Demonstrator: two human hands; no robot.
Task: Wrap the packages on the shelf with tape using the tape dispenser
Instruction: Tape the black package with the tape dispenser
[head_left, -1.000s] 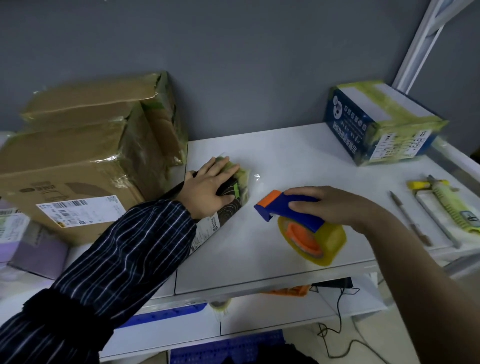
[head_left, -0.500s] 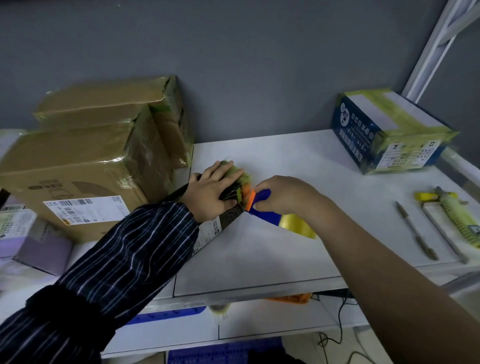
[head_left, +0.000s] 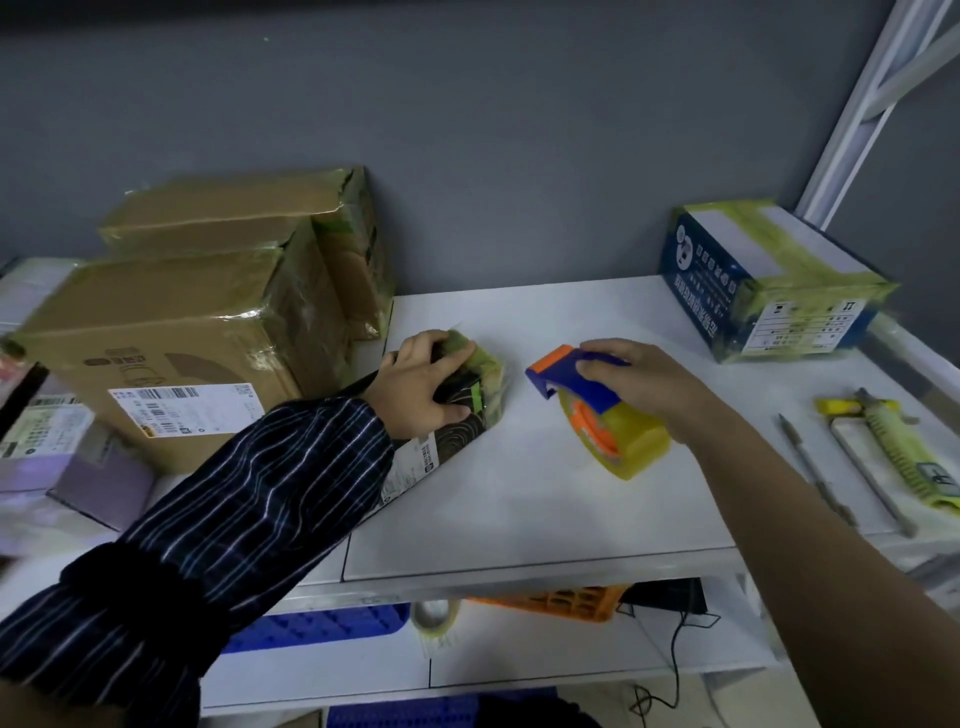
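A small dark patterned package with yellowish tape on its far end lies on the white shelf. My left hand grips its far end, fingers curled over the top. My right hand holds the blue handle of the tape dispenser, which has an orange tip and a yellow tape roll. The dispenser sits a short way right of the package, apart from it.
Two taped cardboard boxes stand at the left against the grey wall. A blue taped box sits at the back right. A pen and a yellow-handled tool lie at the right edge. Crates show on the lower shelf.
My right hand has pulled the dispenser away to the right from the package's end, where it touched half a second ago. My left hand stays on the package, its fingers now curled more.
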